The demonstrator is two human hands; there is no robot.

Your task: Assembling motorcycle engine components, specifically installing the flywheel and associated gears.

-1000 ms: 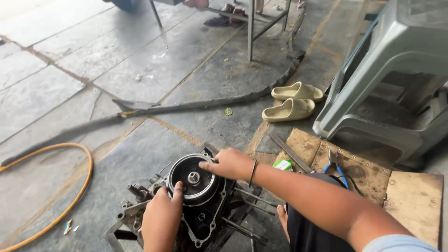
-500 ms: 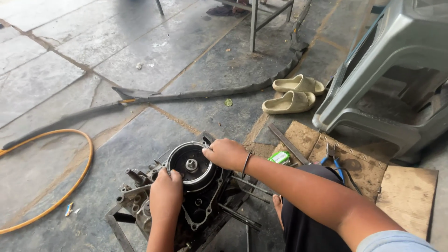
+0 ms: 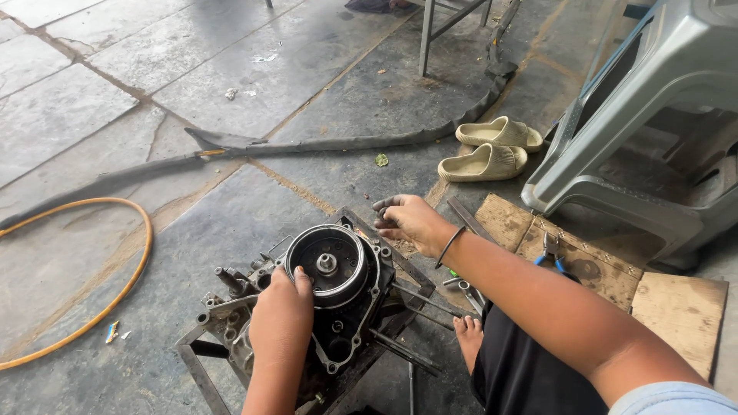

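Down low, our left hand (image 3: 280, 323) covered the near side of the engine case (image 3: 323, 307), its fingertips curled against the rim of the black round drum (image 3: 327, 265); we could not tell whether they truly gripped it, since the palm hid the contact. Our right hand (image 3: 407, 221) hovered just beyond the case's far corner, fingers loosely bent and greasy, and whether they pinched some small part was too hard to make out. The case sat on a rusty metal frame (image 3: 196, 369), cut off by the bottom edge. Rough grey stone floor (image 3: 92, 100) lay open to the left, crossed by an orange hose (image 3: 115, 300) and a flat black rubber strip (image 3: 307, 144). Right of us, worn wooden boards (image 3: 600, 269), blue-handled pliers (image 3: 552, 252), tan sandals (image 3: 492, 150) and a grey plastic stool (image 3: 653, 115) crowded close.
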